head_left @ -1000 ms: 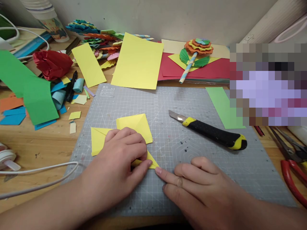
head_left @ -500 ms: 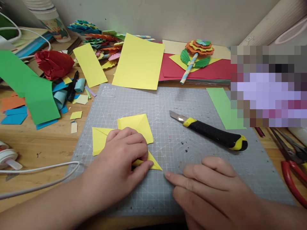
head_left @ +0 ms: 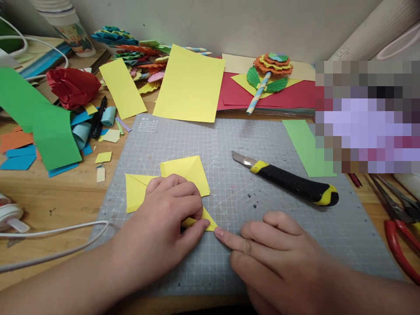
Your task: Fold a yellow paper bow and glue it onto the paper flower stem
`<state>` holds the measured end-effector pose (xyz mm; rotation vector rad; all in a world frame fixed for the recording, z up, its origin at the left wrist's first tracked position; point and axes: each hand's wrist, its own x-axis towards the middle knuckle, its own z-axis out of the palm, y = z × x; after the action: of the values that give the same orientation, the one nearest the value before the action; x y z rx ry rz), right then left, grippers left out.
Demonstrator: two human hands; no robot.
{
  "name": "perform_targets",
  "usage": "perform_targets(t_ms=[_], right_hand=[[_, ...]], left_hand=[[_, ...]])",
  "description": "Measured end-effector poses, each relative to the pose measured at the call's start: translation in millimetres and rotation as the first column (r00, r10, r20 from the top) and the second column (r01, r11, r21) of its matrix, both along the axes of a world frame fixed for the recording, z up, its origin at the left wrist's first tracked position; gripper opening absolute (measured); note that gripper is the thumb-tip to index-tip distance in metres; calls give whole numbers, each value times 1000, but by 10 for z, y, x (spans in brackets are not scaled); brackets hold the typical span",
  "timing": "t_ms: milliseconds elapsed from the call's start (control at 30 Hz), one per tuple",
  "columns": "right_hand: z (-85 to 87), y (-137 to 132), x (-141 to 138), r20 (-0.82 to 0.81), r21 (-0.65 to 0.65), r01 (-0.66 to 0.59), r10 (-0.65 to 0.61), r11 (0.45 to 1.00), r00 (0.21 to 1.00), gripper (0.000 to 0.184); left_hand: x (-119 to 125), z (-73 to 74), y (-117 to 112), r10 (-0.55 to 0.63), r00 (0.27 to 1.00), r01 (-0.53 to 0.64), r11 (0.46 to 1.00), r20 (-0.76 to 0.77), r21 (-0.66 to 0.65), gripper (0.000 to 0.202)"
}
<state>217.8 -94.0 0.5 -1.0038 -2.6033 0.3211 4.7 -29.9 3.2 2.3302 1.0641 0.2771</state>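
Observation:
My left hand (head_left: 166, 214) is closed over a small folded piece of yellow paper (head_left: 209, 216), its thumb and fingers pinning it to the grey cutting mat (head_left: 183, 138). Only the paper's pointed right end shows; the rest is under the hand. My right hand (head_left: 282, 251) has its index finger stretched out, with the fingertip on that point. Just beyond my left hand lie a creased yellow paper square (head_left: 188, 170) and another folded yellow piece (head_left: 137, 194), partly covered. A utility knife (head_left: 292, 181) with its blade out rests beyond my right hand.
Yellow sheets (head_left: 192, 85) and a paper flower (head_left: 272, 65) lie along the back. Green paper (head_left: 54, 127), scraps and a red paper bloom (head_left: 72, 87) crowd the left side. A white cable (head_left: 55, 229) reaches the mat. Red-handled scissors (head_left: 395, 236) are at right.
My right hand has moved left, and its index fingertip now covers the tip of the folded yellow paper. My left hand has stayed in place.

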Motion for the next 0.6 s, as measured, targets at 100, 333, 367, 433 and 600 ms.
perform_targets(t_ms=[100, 333, 367, 433, 600], right_hand=[[-4, -19, -18, 25, 4, 4, -4, 1000, 1000, 25], [-1, -29, -53, 68, 124, -22, 13, 992, 998, 28], [14, -24, -43, 68, 119, -21, 13, 993, 998, 27], [45, -13, -10, 68, 76, -18, 13, 997, 998, 26], [11, 0, 70, -127, 152, -3, 23, 988, 992, 44]], left_hand=[[10, -2, -4, 13, 1000, -13, 1000, -4, -6, 17], [23, -11, -4, 26, 1000, -26, 1000, -16, 6, 15], [21, -13, -5, 25, 1000, -25, 1000, -17, 9, 15], [17, -15, -7, 23, 1000, -23, 1000, -19, 10, 15], [20, -12, -1, 10, 1000, -10, 1000, -26, -4, 18]])
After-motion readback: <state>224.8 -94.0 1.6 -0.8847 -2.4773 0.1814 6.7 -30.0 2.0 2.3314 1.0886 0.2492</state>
